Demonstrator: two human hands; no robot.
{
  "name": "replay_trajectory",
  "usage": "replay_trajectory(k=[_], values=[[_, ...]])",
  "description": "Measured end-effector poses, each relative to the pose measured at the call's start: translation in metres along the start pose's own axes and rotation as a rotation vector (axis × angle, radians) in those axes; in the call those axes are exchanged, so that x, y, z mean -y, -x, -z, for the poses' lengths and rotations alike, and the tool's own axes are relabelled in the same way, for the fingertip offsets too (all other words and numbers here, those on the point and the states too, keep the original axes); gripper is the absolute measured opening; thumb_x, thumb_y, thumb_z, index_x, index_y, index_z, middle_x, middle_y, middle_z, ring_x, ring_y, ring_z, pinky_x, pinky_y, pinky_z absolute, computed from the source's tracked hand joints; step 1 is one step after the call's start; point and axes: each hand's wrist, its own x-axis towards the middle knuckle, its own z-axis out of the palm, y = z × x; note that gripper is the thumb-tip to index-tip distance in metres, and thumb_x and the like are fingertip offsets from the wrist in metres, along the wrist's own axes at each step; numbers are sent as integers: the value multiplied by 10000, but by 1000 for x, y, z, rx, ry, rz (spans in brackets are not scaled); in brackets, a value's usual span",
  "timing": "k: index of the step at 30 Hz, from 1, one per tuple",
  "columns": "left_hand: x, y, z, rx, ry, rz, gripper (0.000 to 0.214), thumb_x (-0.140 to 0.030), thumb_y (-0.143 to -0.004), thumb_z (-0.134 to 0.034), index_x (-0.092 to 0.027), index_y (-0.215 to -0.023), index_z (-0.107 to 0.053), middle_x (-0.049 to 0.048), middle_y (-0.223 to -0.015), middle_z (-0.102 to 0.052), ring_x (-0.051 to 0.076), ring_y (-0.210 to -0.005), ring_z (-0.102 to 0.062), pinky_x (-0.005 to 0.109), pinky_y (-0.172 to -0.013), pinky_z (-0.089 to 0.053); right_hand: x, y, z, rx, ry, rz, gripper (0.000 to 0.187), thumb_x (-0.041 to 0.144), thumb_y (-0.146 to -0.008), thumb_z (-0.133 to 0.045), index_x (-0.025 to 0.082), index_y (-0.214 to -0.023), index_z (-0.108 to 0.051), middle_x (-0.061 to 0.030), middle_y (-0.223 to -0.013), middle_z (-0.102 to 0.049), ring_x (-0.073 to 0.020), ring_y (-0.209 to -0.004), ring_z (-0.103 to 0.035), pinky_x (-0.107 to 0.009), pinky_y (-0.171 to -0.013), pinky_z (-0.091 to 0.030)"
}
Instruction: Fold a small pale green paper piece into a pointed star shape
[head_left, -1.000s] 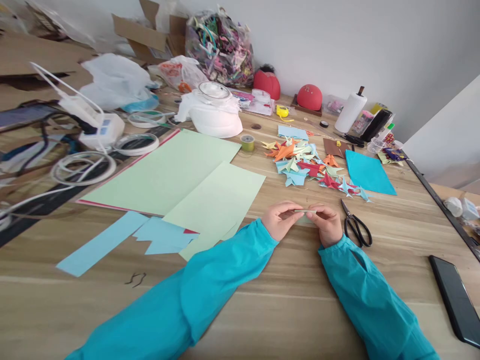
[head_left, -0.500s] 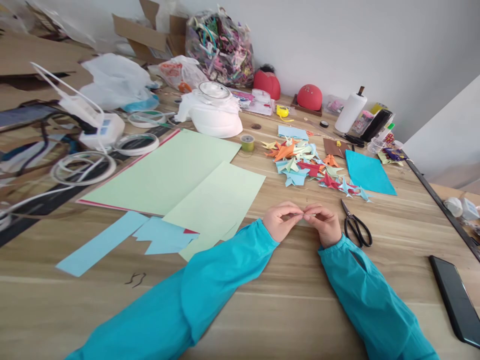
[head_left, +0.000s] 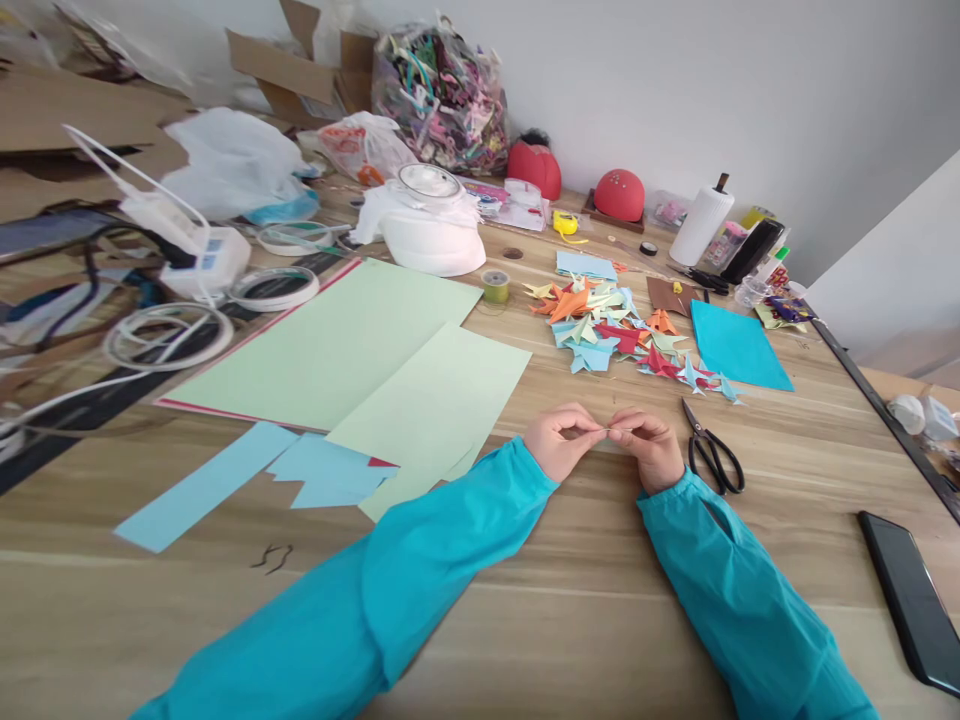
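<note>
Both hands meet near the middle of the wooden table, just above its surface. My left hand and my right hand each pinch one end of a small folded piece of pale green paper, seen edge-on as a thin sliver between the fingertips. Both arms wear turquoise sleeves. Black-handled scissors lie closed just right of my right hand. A pale green sheet lies to the left of my left hand.
A pile of folded coloured paper shapes lies beyond the hands, beside a teal sheet. Light blue offcuts lie at the left. A black phone rests near the right edge. Bags, tape rolls and a white lidded pot crowd the back.
The folded paper has been pressed flatter between the fingertips; it showed a wider face a second ago and is now a thin sliver. The hands have closed in slightly.
</note>
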Motion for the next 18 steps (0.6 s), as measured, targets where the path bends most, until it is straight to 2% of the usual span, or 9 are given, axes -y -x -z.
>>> replay_trajectory(k=[5,12,18], values=[[3,-1,-1,-14,42,14,112,-214,-627,-670,-144,-559,-615,4,-588,-536,96,-557,-500,229,-525,-397,-4,-1,1,-57,2,-24,65,197,-579,-728,228,-594,-672,10,-677,-628,-141,-687,-554,-287,-658,-430],[2,-6,0,-79,140,129,165,-266,-602,-687,-136,-546,-601,-10,-561,-525,89,-548,-476,225,-519,-376,-7,-2,2,-175,-56,-126,82,254,-574,-729,208,-614,-673,10,-684,-629,-112,-585,-524,-256,-552,-424],[4,-10,2,-139,198,280,197,-285,-563,-703,-130,-564,-582,-20,-537,-544,81,-528,-474,219,-521,-392,-8,-2,2,-136,-33,-146,101,272,-596,-718,204,-659,-677,-2,-694,-642,-135,-649,-552,-271,-615,-444]])
